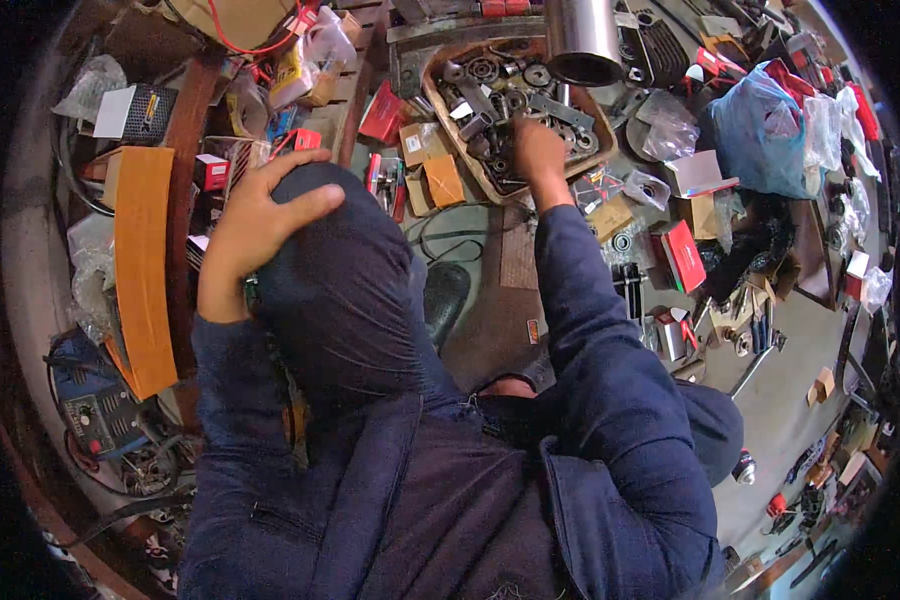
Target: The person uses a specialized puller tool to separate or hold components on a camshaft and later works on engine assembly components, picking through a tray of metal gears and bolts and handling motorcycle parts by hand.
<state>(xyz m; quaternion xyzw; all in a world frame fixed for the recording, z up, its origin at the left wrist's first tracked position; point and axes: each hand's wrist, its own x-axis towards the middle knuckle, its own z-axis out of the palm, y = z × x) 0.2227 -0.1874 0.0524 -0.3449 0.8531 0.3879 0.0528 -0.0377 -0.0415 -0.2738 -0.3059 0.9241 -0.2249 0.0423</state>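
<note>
My left hand [275, 205] rests on my raised left knee [335, 230], with its thumb and fingers apart and nothing in it. My right arm stretches forward, and my right hand [540, 152] is over a wooden-rimmed tray [592, 163] full of metal parts. Its fingers curl down among the parts, and what they hold, if anything, is hidden under the hand. Around it in the tray lie a gear [483, 70], a flat metal bar [562, 110] and several rings and small oily pieces.
A shiny metal cylinder [582, 45] stands beyond the tray. Right of it are a finned metal part [660, 50], a blue plastic bag [760, 130] and a red box [678, 255]. Leftward sit an orange board [145, 280] and a blue machine [95, 395]. My shoe [447, 300] is between.
</note>
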